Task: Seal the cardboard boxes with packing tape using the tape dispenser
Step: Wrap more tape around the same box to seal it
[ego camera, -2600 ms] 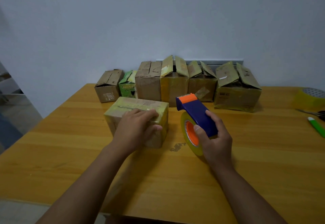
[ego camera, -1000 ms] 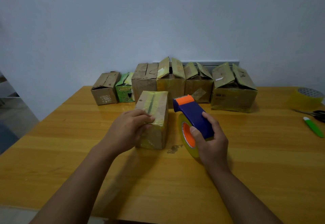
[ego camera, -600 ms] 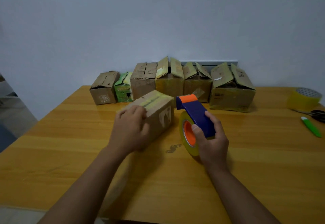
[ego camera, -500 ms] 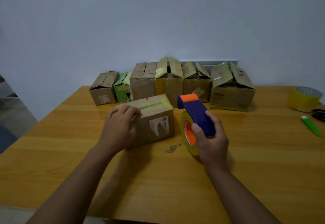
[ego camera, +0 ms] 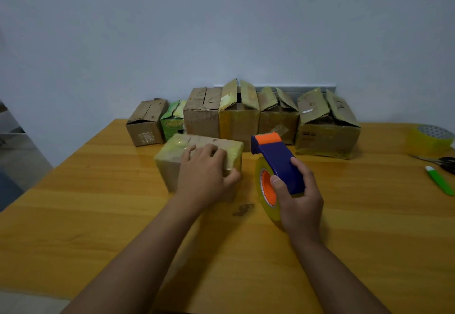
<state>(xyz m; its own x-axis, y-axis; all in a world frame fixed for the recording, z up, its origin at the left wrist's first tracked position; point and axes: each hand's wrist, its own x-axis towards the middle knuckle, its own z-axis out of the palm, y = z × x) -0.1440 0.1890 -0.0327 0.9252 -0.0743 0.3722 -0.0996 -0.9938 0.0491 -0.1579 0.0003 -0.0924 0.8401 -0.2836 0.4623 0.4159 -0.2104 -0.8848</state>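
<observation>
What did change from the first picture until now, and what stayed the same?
The left hand turned the taped box around on the table, back to lying broadside, and grips it. The right hand kept holding the tape dispenser beside it. The back row did not move.

Both hands [ego camera: 204, 178] and forearms are bare, without sleeves.

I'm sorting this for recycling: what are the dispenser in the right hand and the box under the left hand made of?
Tape dispenser: apparently hard plastic, smooth blue body, orange front piece and hub. Box: brown cardboard, dull on its side, its top glossy with yellowish tape.
</observation>
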